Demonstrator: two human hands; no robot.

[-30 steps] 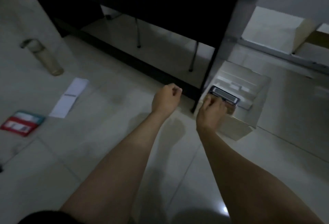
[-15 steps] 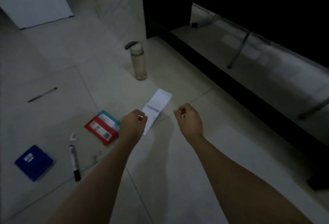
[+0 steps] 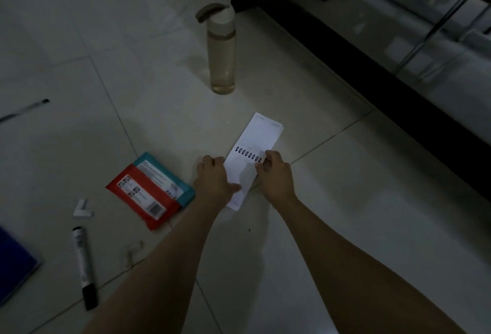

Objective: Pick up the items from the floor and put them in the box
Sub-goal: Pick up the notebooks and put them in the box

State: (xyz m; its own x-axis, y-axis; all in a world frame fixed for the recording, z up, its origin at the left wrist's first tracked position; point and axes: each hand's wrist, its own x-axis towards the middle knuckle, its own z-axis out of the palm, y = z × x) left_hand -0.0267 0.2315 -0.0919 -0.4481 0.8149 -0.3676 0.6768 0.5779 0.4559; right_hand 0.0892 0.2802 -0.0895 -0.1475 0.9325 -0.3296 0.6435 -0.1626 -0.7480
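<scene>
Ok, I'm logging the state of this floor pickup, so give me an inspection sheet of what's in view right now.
Surface: pale tiled floor, dim light.
Job's things: white spiral notepad lying open; red and teal packets overlapping beside it; clear bottle upright; black marker; pen at left edge; blue item partly out of frame. Box not in view.
Clutter: small white angled piece, possibly a cap.
Grips: left hand on the notepad's left edge; right hand at its spiral; not lifted.
Cables: nothing seen.
Surroundings: dark furniture at upper right.
</scene>
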